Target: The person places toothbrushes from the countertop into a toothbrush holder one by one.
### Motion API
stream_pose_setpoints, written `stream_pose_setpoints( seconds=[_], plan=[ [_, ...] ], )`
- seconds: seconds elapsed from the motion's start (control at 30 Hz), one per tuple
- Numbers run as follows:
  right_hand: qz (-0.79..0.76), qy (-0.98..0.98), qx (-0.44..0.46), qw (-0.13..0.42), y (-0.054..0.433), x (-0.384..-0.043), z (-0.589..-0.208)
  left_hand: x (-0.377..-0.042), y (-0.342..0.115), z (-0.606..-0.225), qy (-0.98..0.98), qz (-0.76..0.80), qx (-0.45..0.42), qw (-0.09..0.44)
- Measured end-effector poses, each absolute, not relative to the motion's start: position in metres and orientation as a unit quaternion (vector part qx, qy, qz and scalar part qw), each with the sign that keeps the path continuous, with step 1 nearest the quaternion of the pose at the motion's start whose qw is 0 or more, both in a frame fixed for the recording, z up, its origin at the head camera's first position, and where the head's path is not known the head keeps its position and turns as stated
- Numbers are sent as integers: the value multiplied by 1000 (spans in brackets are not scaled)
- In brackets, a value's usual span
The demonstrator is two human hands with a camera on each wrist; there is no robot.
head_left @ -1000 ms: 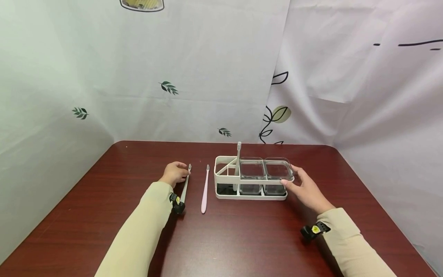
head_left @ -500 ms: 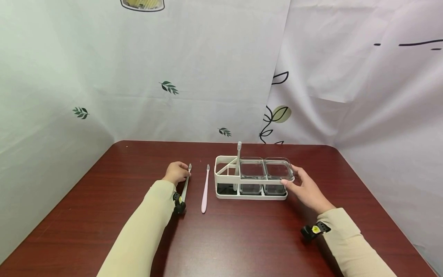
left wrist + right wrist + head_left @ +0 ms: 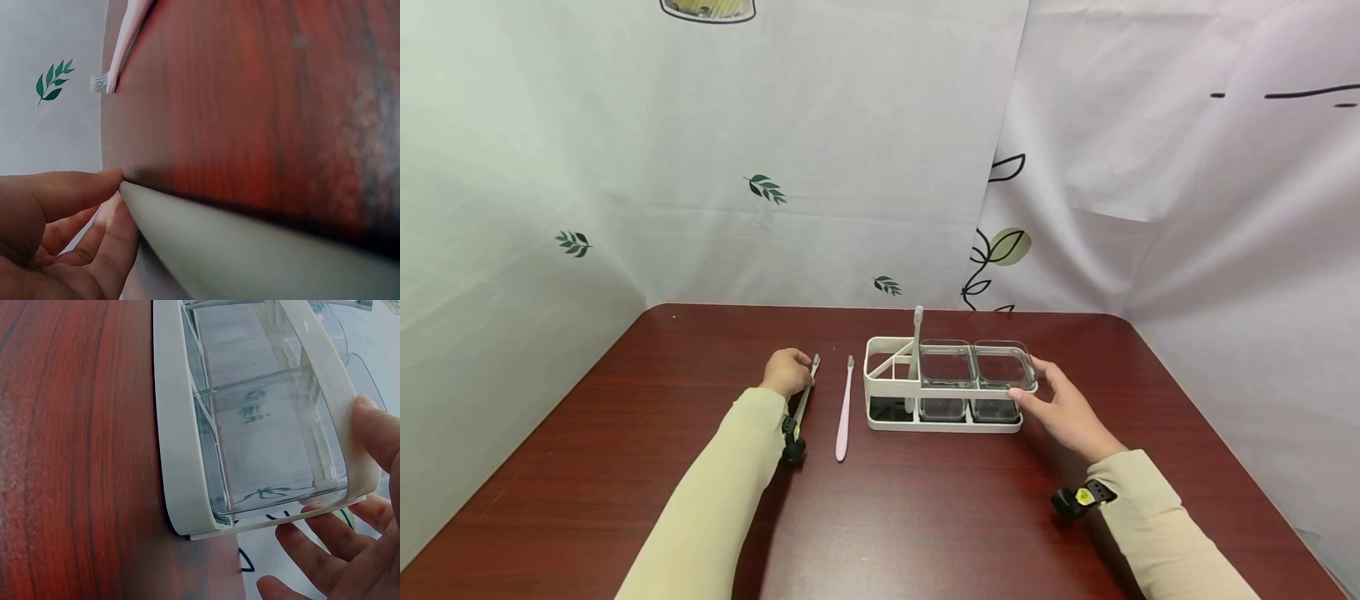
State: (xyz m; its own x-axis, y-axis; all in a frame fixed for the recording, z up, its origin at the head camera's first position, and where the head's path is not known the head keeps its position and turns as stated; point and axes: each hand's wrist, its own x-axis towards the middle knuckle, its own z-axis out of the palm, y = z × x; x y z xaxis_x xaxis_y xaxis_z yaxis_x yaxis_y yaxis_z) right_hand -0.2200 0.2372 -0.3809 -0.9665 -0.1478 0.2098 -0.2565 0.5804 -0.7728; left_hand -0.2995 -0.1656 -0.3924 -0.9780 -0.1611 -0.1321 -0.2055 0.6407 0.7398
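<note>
My left hand (image 3: 787, 372) pinches a pale greenish-white toothbrush (image 3: 802, 406) between thumb and fingers, close behind its bristled head. In the left wrist view its thick handle (image 3: 212, 240) runs along the tabletop; whether it is lifted I cannot tell. Beside it lies a pink toothbrush (image 3: 843, 421), bristles toward the wall. A white toothbrush rack (image 3: 943, 427) stands to the right, holding one upright pale toothbrush (image 3: 915, 350) and two clear cups (image 3: 947, 367). My right hand (image 3: 1063, 412) grips the rack's right end, thumb on the front of the upper rail (image 3: 350, 440), fingers behind.
The dark red wooden table (image 3: 880, 517) ends in a back edge close behind the rack. A white cloth (image 3: 850, 125) with leaf prints hangs around it. In the rack's left part, dividers (image 3: 891, 364) form small slots above a dark base.
My left hand has moved slightly right, and the toothbrush in its pinch has shifted and tilted a little rightward. My right hand and the rack have stayed still.
</note>
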Motion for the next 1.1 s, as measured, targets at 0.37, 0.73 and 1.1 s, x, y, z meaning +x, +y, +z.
stream_pose_setpoints(
  seconds=[0.37,0.73,1.1],
  plan=[
    [448,-885,113,58,237,-219,-380,-297,-161,-390,919,384,-89,19],
    [445,-887,111,57,237,-219,-382,-298,-165,-387,920,381,-92,29],
    [445,-887,112,59,238,-219,-380,-296,-171,-379,876,472,-94,46]
  ],
)
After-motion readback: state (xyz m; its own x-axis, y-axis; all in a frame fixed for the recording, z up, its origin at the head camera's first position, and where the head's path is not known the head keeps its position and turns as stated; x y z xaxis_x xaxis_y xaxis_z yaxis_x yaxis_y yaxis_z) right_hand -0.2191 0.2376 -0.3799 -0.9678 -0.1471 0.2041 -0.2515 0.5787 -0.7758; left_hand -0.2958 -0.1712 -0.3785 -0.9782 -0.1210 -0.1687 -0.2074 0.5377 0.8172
